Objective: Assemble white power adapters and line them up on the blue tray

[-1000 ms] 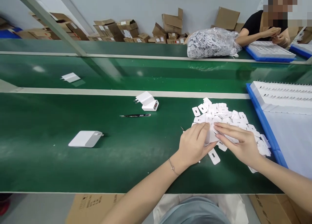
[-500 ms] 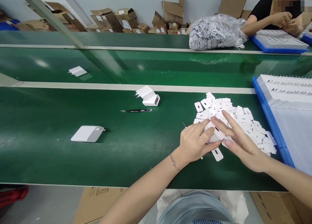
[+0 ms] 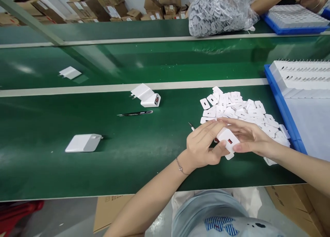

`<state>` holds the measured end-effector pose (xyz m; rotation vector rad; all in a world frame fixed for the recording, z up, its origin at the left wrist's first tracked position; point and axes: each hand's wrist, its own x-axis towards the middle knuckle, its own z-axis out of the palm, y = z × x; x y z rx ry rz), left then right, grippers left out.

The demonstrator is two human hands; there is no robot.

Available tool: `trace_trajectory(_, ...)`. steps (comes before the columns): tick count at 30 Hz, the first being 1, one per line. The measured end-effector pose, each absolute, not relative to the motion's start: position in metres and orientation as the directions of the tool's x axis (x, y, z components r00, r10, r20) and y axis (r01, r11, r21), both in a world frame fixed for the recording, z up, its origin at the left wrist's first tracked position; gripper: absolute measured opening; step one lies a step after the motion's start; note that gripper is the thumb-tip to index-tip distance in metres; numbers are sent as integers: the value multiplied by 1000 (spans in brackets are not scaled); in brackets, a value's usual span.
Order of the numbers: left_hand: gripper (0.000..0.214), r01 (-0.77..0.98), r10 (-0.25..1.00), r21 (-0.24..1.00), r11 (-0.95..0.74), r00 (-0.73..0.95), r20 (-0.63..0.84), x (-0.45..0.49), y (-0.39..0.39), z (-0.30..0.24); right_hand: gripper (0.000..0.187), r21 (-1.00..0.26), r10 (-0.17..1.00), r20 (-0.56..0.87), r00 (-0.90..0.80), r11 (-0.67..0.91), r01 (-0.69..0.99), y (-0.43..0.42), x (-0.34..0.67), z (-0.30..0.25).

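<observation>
A white USB wall charger (image 3: 228,139) is held between my two hands, its end face with a red-lined port slot turned towards me. My left hand (image 3: 205,146) grips its left side with thumb and fingers. From the other side my right hand (image 3: 251,137) closes on it, thumb on the lower right edge and fingers behind. Just beyond both hands lies a heap of white slotted end plates (image 3: 229,106). The tip of a thin tool (image 3: 191,126) shows beside my left fingers; the rest of it is hidden.
Black tweezers (image 3: 135,113) lie left of centre. White chargers rest nearby (image 3: 84,143), further back (image 3: 148,97) and on the far strip (image 3: 70,73). A blue tray (image 3: 286,108) with rows of chargers stands right. Across the bench are a bag of parts (image 3: 216,17) and a co-worker's arm (image 3: 269,3).
My right hand has gone from spread fingers to gripping the charger. The charger's slotted face has turned more towards me. The whole view has shifted slightly.
</observation>
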<state>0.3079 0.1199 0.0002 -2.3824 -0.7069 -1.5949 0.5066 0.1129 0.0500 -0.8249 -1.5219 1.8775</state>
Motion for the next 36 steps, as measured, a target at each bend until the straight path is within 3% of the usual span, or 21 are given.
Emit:
trace_trajectory(6, 48, 500, 327, 139, -855, 312, 892, 307, 118, 0, 76, -994, 713, -92, -695, -102, 27, 114, 507, 48)
trace_trajectory(11, 41, 462, 352, 184, -867, 308, 884, 310, 116, -2, 67, -998, 742, -36, -670, 14, 69, 112, 504, 45)
trace_trajectory(16, 40, 368, 282, 154, -917, 324, 903, 313, 121, 3, 67, -988, 761, 49, -647, 130, 78, 112, 502, 49)
trace_trajectory(18, 54, 285, 340, 251, -925, 330, 880, 314, 122, 7, 71, -961, 798, 90, -596, 227, 158, 112, 504, 50)
trace_trajectory(21, 74, 203, 581, 550, -810, 401, 708, 311, 121, 10, 74, -889, 832, 167, -530, 360, 284, 112, 508, 52)
trace_trajectory(23, 72, 136, 695, 724, -676, 444, 565, 309, 121, 9, 69, -844, 825, 202, -528, 420, 333, 112, 511, 52)
trace_trajectory(25, 64, 58, 749, 814, -579, 432, 502, 307, 122, 7, 63, -808, 812, 227, -538, 465, 362, 112, 513, 52)
trace_trajectory(31, 56, -55, 806, 844, -534, 268, 528, 308, 124, 9, 57, -724, 777, 356, -519, 581, 372, 115, 513, 51)
trace_trajectory(36, 56, -55, 783, 808, -587, 215, 584, 309, 121, 16, 55, -567, 646, 533, -547, 752, 336, 116, 512, 51)
